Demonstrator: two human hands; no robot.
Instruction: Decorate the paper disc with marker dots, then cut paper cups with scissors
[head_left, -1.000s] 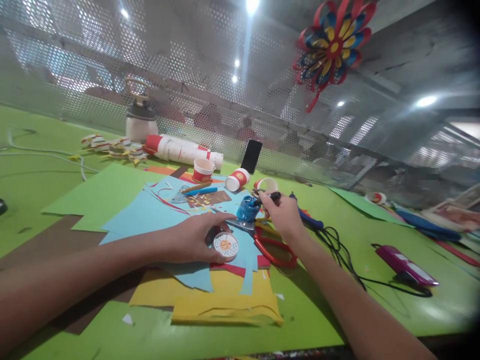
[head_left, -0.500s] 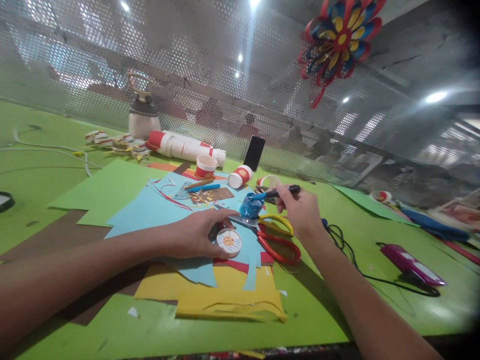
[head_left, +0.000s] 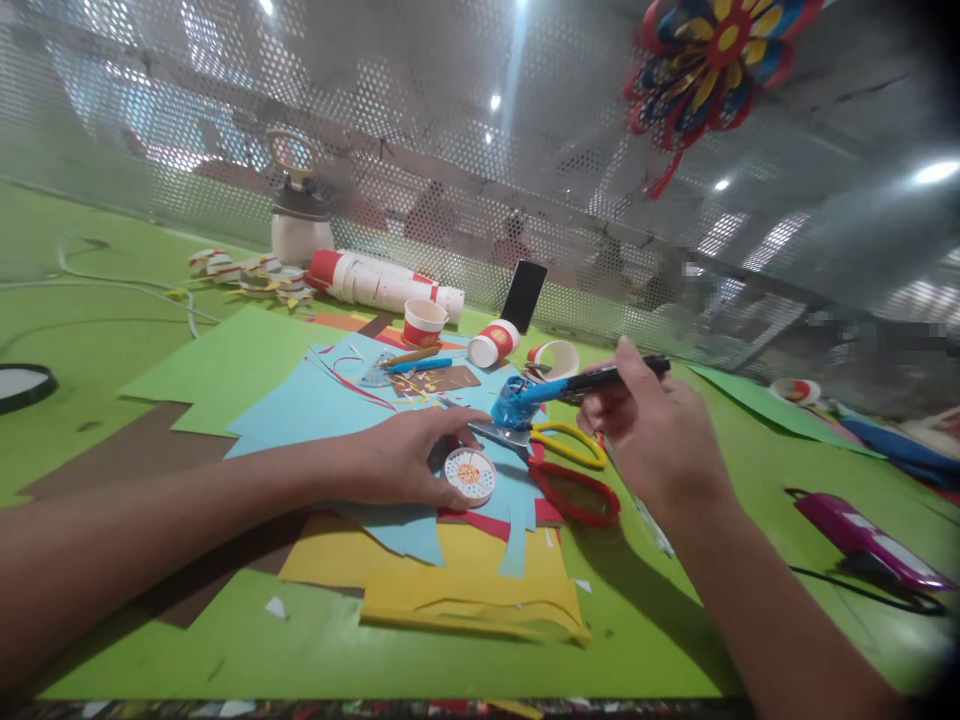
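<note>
White disc in left hand; slim tool in right hand

No legible txt, brand or no. in view. Disc: orange char-like mark at ctr, blue dots around; can't be read. Tipped cup: sm. round gold emblem on red band, too tiny to make out. Purple case: pale patch on top, too blurred to read.
</note>
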